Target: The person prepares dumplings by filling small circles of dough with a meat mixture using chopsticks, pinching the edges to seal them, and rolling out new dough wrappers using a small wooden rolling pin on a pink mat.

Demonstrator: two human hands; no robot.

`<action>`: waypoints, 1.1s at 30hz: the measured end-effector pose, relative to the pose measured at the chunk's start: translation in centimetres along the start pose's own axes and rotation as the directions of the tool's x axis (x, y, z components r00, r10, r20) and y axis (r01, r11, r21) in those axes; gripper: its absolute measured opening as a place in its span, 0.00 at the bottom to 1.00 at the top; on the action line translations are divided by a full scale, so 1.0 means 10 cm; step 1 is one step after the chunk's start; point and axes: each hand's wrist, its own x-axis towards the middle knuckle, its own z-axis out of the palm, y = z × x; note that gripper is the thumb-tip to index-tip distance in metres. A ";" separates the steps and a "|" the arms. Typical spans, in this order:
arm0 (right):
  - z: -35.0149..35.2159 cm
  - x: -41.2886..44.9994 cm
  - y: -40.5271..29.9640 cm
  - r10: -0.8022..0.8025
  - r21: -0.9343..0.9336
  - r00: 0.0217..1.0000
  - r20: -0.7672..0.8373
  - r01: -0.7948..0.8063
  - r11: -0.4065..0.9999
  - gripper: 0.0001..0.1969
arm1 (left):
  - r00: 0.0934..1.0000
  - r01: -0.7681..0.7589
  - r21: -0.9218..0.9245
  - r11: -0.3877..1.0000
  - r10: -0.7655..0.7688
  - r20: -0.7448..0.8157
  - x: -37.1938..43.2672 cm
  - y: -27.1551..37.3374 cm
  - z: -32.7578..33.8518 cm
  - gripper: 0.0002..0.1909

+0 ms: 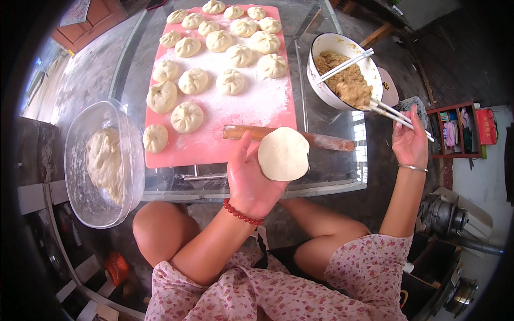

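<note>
On the palm and fingers of my left hand lies a flat round dough wrapper. Out to the right, my right hand holds a pair of white chopsticks, whose tips are in the brown filling in a white enamel bowl. Another pair of chopsticks rests across that bowl. Several pleated buns sit on a floured pink mat. Behind the wrapper, a wooden rolling pin lies across the mat's near right corner and over the glass table.
A clear plastic tub with a lump of dough stands at the left of the glass table. A pink lid-like item is behind the bowl. Farther right are a red-framed shelf and a metal machine.
</note>
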 end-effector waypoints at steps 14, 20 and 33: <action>0.98 -1.38 0.22 -0.358 -0.500 0.675 0.645 0.727 0.471 0.10 | 0.998 0.023 -0.028 0.999 -0.022 0.051 -0.36 0.21 0.12 0.35; 1.08 -1.45 0.16 -0.360 -0.437 0.679 0.640 0.707 0.556 0.10 | 0.999 0.003 -0.088 0.996 0.001 0.042 -0.46 0.33 0.09 0.36; 0.79 -1.21 0.08 -0.223 -0.451 0.729 0.647 0.602 0.659 0.14 | 0.997 0.034 -0.138 0.990 -0.025 0.070 -0.54 0.37 0.12 0.34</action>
